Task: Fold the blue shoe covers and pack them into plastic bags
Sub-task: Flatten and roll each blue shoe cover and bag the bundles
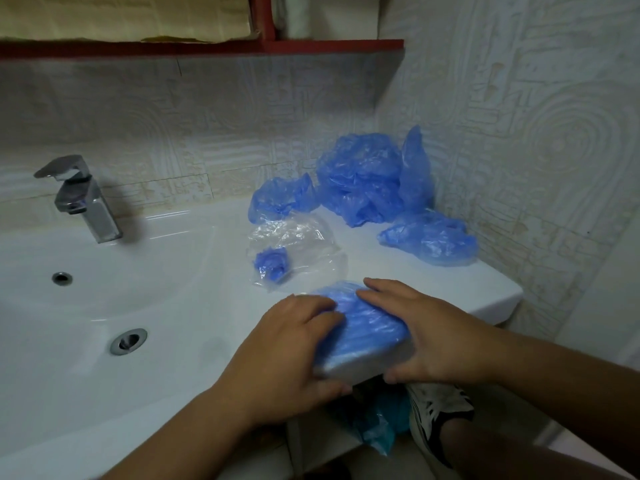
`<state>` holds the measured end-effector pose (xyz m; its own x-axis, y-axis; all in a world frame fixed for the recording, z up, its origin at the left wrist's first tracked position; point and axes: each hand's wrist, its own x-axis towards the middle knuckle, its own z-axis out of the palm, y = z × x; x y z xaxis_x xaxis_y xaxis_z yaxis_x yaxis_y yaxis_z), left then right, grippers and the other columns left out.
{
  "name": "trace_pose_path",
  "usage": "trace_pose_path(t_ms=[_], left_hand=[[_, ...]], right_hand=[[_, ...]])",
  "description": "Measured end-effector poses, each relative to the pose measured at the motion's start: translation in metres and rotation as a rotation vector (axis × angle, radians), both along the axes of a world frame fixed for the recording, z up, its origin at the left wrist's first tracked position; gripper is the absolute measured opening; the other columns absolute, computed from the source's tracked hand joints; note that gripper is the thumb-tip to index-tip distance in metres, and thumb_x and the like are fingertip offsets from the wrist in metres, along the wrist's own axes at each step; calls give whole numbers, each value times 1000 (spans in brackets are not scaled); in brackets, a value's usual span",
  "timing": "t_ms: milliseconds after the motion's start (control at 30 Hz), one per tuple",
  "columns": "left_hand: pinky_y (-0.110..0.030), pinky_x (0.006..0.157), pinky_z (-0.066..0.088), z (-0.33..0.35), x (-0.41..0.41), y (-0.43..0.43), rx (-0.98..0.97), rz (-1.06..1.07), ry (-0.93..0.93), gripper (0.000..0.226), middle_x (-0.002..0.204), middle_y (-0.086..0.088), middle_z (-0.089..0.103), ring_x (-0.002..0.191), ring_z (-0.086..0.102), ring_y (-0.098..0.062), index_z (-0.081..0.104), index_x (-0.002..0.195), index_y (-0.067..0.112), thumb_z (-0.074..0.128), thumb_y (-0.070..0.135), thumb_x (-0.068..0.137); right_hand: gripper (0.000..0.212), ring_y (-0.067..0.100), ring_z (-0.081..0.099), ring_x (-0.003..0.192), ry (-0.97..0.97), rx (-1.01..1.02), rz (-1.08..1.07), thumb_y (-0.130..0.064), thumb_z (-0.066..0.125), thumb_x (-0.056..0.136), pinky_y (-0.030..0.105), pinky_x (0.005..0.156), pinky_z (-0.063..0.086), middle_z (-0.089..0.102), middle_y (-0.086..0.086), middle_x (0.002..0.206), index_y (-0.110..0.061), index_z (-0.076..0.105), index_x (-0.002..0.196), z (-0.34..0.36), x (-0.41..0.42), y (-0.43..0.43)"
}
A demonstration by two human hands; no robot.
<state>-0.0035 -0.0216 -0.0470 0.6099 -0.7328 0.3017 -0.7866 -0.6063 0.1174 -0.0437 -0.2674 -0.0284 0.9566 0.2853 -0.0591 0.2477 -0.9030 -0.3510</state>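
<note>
Two hands, left hand and right hand, grip a bagged pack at the desk front edge, fingers wrapped over it. Behind lie loose covers.

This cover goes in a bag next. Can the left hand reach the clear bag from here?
Probably yes. The clear bag lies on the counter just beyond the left hand, with nothing between them. But that hand and the right hand both grip the cover, so it must let go first.
</note>
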Motion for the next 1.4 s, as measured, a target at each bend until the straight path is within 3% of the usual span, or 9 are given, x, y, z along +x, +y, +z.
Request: trace_pose_path(t_ms=[133, 400, 533, 700, 833, 967, 1100, 1233, 1400], left_hand=[[-30, 91, 51, -4, -6, -2, 0, 29, -37, 58, 119, 12, 60, 106, 58, -13, 56, 120, 32, 66, 59, 70], [-22, 95, 45, 3, -5, -2, -114, 58, 102, 50, 120, 19, 56, 108, 52, -2, 63, 120, 32, 53, 63, 81], [-18, 95, 44, 1, 1, 6, -184, 93, 162, 51, 113, 20, 51, 107, 51, 0, 72, 111, 30, 52, 63, 78], [-16, 67, 37, 5, 6, 18, -273, 249, 183, 20, 80, 13, 53, 75, 53, -5, 64, 70, 31, 65, 40, 87], [-25, 56, 38, 10, 16, 18, -345, 455, 349, 24, 62, 5, 60, 60, 54, -10, 66, 70, 20, 64, 31, 91], [-27, 65, 46, 12, 28, 7, -385, 633, 353, 14, 69, 9, 66, 70, 62, -13, 63, 78, 27, 65, 33, 90], [-34, 71, 50, 10, 37, 4, -374, 721, 259, 13, 81, 3, 67, 78, 60, -20, 59, 86, 26, 63, 38, 91], [-34, 66, 43, 11, 39, 10, -392, 752, 127, 24, 87, -3, 67, 82, 59, -27, 56, 108, 24, 65, 38, 90], [-39, 99, 45, 9, 11, -2, -309, 230, -126, 49, 133, -5, 59, 119, 56, -28, 55, 133, 20, 47, 45, 91]], right_hand=[[85, -7, 17, 139, -223, -47, 41, -34, 79, 79, 16, 115, 21, 6, -27, 156, -47, 30, 147, 1, -6, -1], [18, -1, 41, 113, -403, -29, 94, -27, 71, 87, 20, 98, 39, 50, -23, 117, -32, 75, 103, 0, 0, -3], [15, 0, 50, 102, -319, 131, 28, -21, 70, 88, 19, 91, 42, 61, -23, 97, -32, 74, 96, -6, 9, -5], [21, -7, 58, 87, -221, 353, -172, -19, 70, 88, 6, 72, 39, 67, -21, 87, -41, 70, 87, -5, 17, -2], [14, -4, 62, 86, -170, 387, -261, -26, 65, 92, 9, 72, 42, 70, -20, 91, -36, 73, 95, -3, 25, 3], [15, -1, 58, 83, -219, 301, -343, -26, 60, 95, 6, 67, 36, 68, -15, 95, -29, 74, 101, -5, 35, 11], [21, 13, 61, 92, -268, 137, -380, -28, 53, 98, 26, 80, 46, 71, -5, 103, -24, 73, 107, -6, 39, 22], [24, 15, 62, 94, -281, 58, -396, -30, 51, 99, 26, 83, 46, 71, -4, 107, -25, 71, 111, -5, 39, 27], [25, 14, 62, 95, -274, 30, -394, -32, 51, 99, 23, 83, 43, 71, -4, 111, -26, 69, 116, -3, 39, 30]])
